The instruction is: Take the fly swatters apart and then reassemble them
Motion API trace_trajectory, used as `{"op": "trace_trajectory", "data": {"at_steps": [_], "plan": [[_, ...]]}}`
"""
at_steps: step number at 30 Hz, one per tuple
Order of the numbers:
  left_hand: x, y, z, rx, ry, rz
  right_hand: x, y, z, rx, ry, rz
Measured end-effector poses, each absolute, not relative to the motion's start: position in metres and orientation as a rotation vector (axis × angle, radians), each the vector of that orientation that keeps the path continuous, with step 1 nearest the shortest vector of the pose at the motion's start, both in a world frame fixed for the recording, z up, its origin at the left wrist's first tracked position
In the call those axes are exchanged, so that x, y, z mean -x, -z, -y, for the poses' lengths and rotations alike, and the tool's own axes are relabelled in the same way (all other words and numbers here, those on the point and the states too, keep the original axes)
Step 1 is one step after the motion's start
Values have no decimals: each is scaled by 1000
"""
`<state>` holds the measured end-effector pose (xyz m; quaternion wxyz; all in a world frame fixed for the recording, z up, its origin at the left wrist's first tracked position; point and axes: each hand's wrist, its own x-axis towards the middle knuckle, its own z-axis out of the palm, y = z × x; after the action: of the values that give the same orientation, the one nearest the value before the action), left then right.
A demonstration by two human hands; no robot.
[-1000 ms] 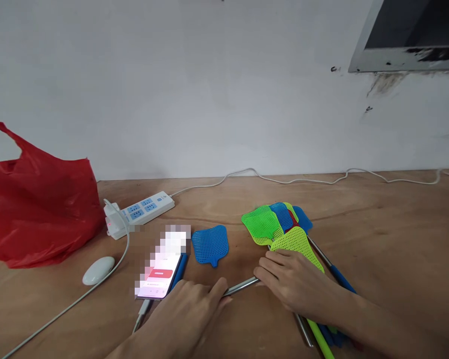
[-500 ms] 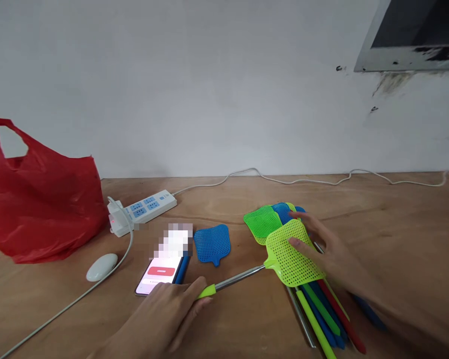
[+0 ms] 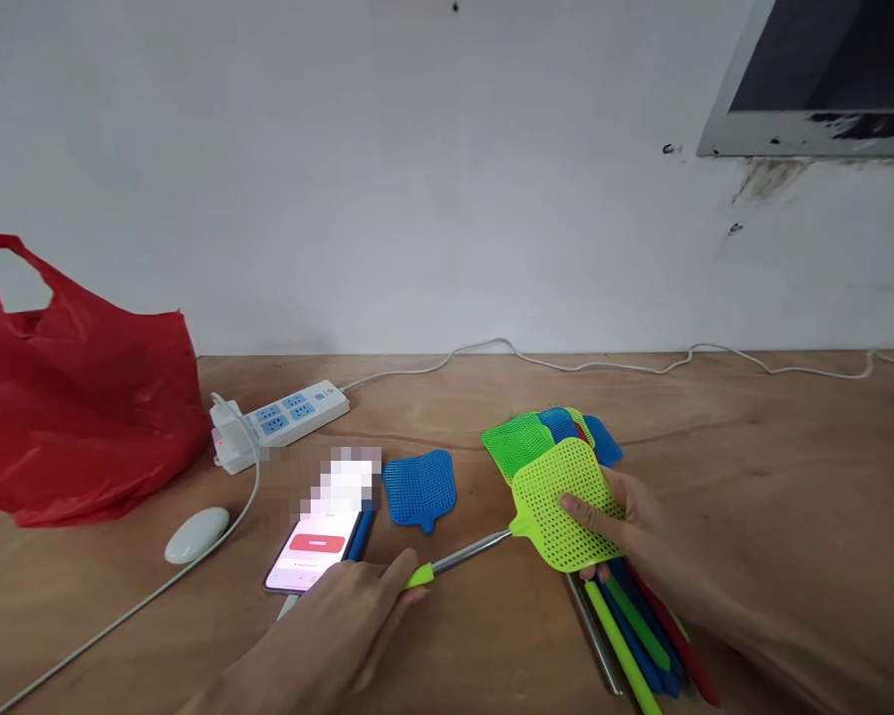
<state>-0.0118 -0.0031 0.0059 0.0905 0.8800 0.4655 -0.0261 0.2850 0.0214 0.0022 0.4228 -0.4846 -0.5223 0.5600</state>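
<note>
A yellow-green fly swatter (image 3: 566,506) with a metal shaft is held between both hands. My left hand (image 3: 350,606) is closed around its yellow-green handle. My right hand (image 3: 633,521) grips the far side of the mesh head, thumb on top and fingertips showing under the lower edge. Below and behind it lies a pile of fly swatters with a green head (image 3: 518,442), a blue head (image 3: 558,424) and several coloured handles (image 3: 645,636). Left of the held head, a blue swatter head (image 3: 421,489) lies on the table.
A lit phone (image 3: 317,551) lies near my left hand. Further left are a white computer mouse (image 3: 196,536), a white power strip (image 3: 290,422) with a charger and cable, and a red plastic bag (image 3: 89,397). A thin white cord (image 3: 603,365) runs along the wall.
My right hand has moved down and closed on the mesh head, its fingers passing underneath. The swatter head has shifted slightly left. My left hand keeps its hold on the handle.
</note>
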Motion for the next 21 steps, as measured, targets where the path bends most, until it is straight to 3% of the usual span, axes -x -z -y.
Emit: {"op": "trace_trajectory", "data": {"at_steps": [9, 14, 21], "plan": [[5, -11, -5, -2490, -148, -1338, -304, -19, -47, 1309, -1505, 1126], [8, -1, -6, -2422, -145, -1352, -306, -15, -44, 1094, -1550, 895], [-18, -3, 4, -2421, -107, -1267, -261, 1, -29, 966, -1653, 1072]]}}
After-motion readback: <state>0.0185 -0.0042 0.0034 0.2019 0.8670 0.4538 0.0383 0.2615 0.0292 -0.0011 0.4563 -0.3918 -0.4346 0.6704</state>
